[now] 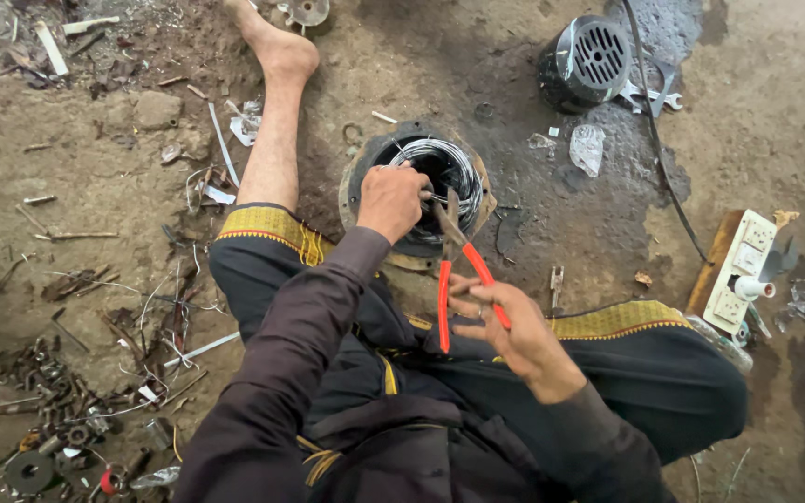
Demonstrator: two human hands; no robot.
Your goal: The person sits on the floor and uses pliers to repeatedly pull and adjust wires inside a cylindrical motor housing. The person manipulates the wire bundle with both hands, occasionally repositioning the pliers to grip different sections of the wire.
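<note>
At the lower left of the frame, scrap bolts and metal bits [58, 410] litter the dirt floor. At centre, the left hand [391, 200] is closed on the wire windings [449, 168] inside the round motor stator [418, 191], just above the lap. Right of it, the right hand [505, 326] grips the red-handled pliers [454, 261], their nose at the windings; a black motor housing [584, 61] lies upper right and a white socket board [738, 270] at the right edge.

Dark brown long sleeves down to both wrists, black loose trousers with mustard-yellow woven cuff bands at nine and three o'clock, bare foot at twelve o'clock
</note>
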